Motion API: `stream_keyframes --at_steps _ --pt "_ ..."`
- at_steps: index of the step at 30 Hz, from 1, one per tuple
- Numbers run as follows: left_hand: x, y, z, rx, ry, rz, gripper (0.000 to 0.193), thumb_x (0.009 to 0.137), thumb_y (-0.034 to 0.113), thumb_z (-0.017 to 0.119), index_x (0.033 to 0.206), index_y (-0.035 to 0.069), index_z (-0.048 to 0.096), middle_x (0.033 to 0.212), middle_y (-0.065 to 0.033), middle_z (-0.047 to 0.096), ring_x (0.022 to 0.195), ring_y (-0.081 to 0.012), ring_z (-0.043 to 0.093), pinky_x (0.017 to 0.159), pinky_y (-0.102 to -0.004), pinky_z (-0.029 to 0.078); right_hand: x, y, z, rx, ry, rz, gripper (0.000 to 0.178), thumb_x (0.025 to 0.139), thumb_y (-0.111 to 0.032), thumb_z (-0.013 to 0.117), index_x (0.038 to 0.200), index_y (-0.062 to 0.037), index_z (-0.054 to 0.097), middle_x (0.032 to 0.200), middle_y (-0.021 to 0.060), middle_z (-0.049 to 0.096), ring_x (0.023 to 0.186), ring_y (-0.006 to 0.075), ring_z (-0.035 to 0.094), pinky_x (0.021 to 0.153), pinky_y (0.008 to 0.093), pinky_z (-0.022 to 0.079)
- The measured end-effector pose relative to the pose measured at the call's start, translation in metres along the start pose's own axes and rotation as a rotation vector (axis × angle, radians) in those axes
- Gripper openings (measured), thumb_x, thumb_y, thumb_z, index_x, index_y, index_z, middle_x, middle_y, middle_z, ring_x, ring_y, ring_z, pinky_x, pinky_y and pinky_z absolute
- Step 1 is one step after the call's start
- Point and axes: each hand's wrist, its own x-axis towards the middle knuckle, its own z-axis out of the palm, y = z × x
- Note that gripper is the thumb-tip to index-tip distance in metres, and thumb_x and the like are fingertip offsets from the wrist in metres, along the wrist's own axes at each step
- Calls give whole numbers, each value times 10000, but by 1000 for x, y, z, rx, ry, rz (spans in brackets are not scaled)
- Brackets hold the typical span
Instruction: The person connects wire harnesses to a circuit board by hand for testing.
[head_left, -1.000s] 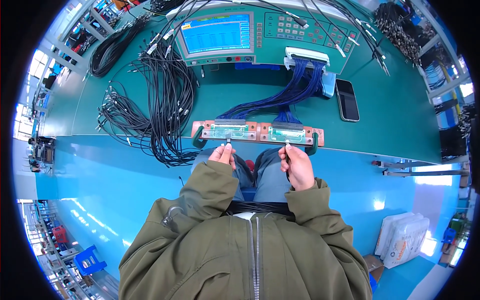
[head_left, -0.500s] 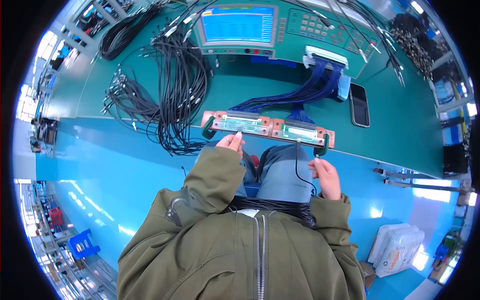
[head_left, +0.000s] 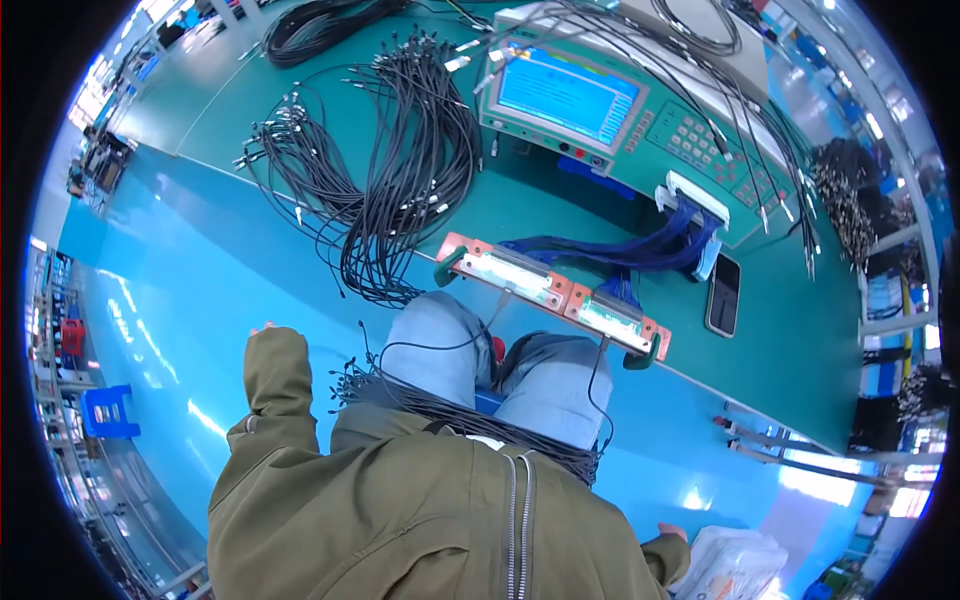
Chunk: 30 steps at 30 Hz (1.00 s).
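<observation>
My left hand (head_left: 263,328) is out over the floor at the left, nearly all of it hidden by the olive sleeve. Low on the right, my right hand (head_left: 673,530) shows only as a small strip past its cuff. Both are away from the copper-coloured test fixture (head_left: 572,300) at the bench's front edge. Two thin black cables run from the fixture's front, the left cable (head_left: 470,342) and the right cable (head_left: 591,385), down to my lap. Across my lap lies a bundle of black cables (head_left: 470,418) with small ends at the left.
A green tester (head_left: 640,140) with a lit screen joins the fixture through blue wiring (head_left: 610,249). Piled black cables (head_left: 420,170) hang over the bench edge. A phone (head_left: 723,295) lies at right; white bags (head_left: 735,565) sit on the floor, a blue stool (head_left: 108,412) at left.
Both hands have left the fixture, the left going outward left, the right down and outward. The left cable now hangs visibly from the fixture. My view has turned, shifting the bench in the picture.
</observation>
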Motion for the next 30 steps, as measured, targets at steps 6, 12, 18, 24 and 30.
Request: stream_keyframes --at_steps 6,12,18,24,30 --pt "74 42 49 -2044 -1111 -273 577 775 610 375 756 77 593 652 -34 576 458 -154 445 463 -301 381 17 -75 -14 201 87 140 302 790 -284 487 970 -50 551 736 85 562 623 176 511 587 283 418" --pt "56 124 47 -3253 -1344 28 390 851 458 373 691 147 546 584 34 519 451 -138 434 422 -307 323 -19 -229 -8 299 60 -243 286 815 -229 480 1024 -39 530 811 89 564 696 150 522 629 251 416" --pt "-13 118 -59 -3083 -818 500 346 851 261 367 581 106 518 505 -4 487 484 -165 452 454 -276 339 -58 -314 54 1647 -1273 -705 490 866 -382 345 1096 35 457 1033 212 506 942 283 494 832 351 378" --pt "-66 139 -105 -1918 -35 1439 155 705 -33 521 847 -4 575 825 -112 544 722 -228 555 642 -288 458 -123 -412 77 1481 -1400 -746 533 867 -452 317 1054 17 489 1012 205 541 1058 311 460 948 406 302" --pt "2 15 -78 -3543 -1529 -539 212 837 106 431 1028 33 488 653 22 500 493 -56 421 449 -167 364 -104 -356 -1 1961 -987 -1031 322 922 -302 256 745 -107 442 502 -23 390 482 108 342 566 288 353"
